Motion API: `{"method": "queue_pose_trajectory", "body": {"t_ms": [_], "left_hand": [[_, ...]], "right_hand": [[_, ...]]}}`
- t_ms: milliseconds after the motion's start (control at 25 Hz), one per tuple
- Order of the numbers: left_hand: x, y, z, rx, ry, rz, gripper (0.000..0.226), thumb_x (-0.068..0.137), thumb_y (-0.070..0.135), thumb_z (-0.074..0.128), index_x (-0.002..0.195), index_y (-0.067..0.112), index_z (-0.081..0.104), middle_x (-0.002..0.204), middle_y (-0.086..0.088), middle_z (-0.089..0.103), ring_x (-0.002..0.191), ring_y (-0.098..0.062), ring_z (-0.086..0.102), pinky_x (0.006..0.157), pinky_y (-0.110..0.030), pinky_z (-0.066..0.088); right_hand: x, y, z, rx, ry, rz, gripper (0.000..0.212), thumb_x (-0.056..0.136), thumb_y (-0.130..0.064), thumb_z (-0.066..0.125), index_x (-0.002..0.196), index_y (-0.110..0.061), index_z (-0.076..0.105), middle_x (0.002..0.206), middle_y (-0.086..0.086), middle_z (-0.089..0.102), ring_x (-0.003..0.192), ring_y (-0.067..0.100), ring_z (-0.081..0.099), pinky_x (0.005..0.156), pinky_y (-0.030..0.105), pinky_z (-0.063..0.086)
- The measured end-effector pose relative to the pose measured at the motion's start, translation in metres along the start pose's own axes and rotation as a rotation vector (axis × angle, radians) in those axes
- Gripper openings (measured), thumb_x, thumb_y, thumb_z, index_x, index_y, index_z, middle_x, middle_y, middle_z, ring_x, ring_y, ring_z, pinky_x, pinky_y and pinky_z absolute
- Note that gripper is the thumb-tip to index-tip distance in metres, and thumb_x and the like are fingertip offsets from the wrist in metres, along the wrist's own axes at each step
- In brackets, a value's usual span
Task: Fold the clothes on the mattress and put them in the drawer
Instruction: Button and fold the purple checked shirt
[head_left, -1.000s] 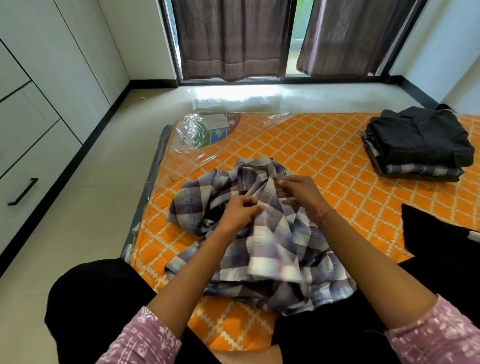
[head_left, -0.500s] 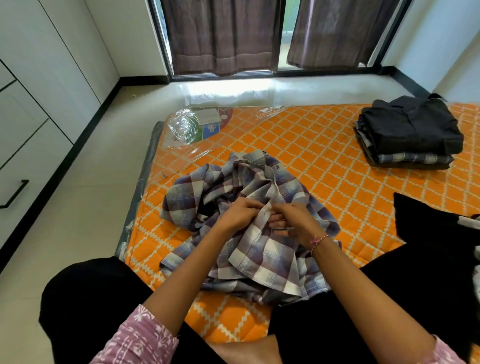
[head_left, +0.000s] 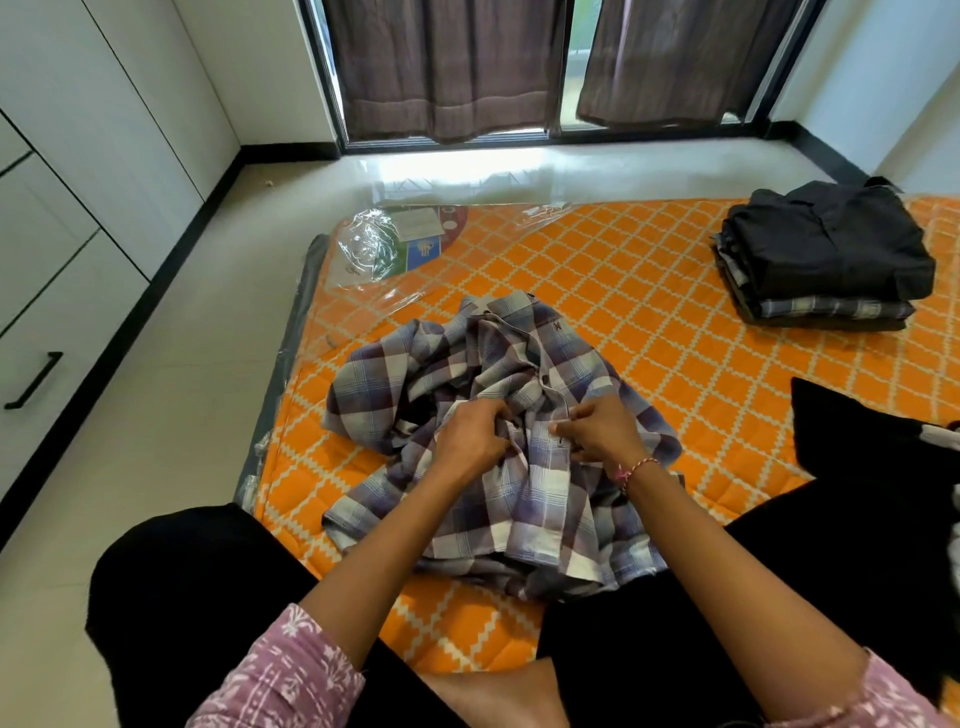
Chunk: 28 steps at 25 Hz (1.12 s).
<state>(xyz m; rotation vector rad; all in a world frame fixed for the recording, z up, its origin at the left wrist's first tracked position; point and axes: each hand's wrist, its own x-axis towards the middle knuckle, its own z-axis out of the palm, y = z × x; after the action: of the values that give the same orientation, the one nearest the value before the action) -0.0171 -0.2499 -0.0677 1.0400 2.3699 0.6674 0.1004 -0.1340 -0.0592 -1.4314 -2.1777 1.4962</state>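
Two hands at work – left hand (head_left: 470, 439) and right hand (head_left: 597, 428) pinch placket of crumpled plaid shirt (head_left: 498, 441) on mattress (head_left: 623, 291). Folded stack (head_left: 821, 265) done; black garment (head_left: 872, 441) waits – drawer (head_left: 62, 332) closed, nothing stowed.

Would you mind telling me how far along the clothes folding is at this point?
Done: a folded stack sits on the mattress. In hand: the left hand and right hand pinch the front of the crumpled plaid shirt. Left: folding it and the black garment, then filling the closed drawer.
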Motion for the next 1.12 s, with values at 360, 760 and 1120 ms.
{"method": "queue_pose_trajectory", "body": {"t_ms": [360, 760, 1120], "left_hand": [[0.000, 0.018, 0.013, 0.007, 0.161, -0.169, 0.011, 0.085, 0.028, 0.065, 0.086, 0.016, 0.066, 0.083, -0.002, 0.066, 0.083, -0.022, 0.063, 0.067, -0.032, 0.050], [-0.021, 0.005, -0.018, -0.515, 0.102, -0.131, 0.004, 0.083, 0.010, 0.070, 0.083, 0.010, 0.074, 0.080, -0.002, 0.070, 0.080, -0.008, 0.063, 0.068, -0.014, 0.046], [-0.029, 0.024, -0.016, -0.692, 0.211, -0.205, 0.008, 0.081, 0.010, 0.073, 0.073, 0.012, 0.072, 0.080, -0.006, 0.071, 0.085, -0.017, 0.067, 0.081, -0.030, 0.054]], "right_hand": [[-0.006, -0.001, -0.010, 0.166, -0.189, 0.101, 0.015, 0.077, 0.012, 0.068, 0.078, -0.001, 0.060, 0.070, 0.009, 0.057, 0.057, 0.016, 0.056, 0.042, 0.019, 0.049], [-0.030, -0.017, 0.022, 0.019, 0.178, -0.277, 0.027, 0.069, -0.002, 0.069, 0.056, -0.020, 0.055, 0.061, -0.004, 0.059, 0.060, 0.011, 0.055, 0.054, 0.021, 0.042], [-0.030, -0.020, 0.023, 0.407, 0.144, -0.144, 0.029, 0.074, 0.002, 0.074, 0.060, -0.015, 0.055, 0.075, 0.017, 0.065, 0.077, 0.031, 0.064, 0.074, 0.041, 0.051]]}}
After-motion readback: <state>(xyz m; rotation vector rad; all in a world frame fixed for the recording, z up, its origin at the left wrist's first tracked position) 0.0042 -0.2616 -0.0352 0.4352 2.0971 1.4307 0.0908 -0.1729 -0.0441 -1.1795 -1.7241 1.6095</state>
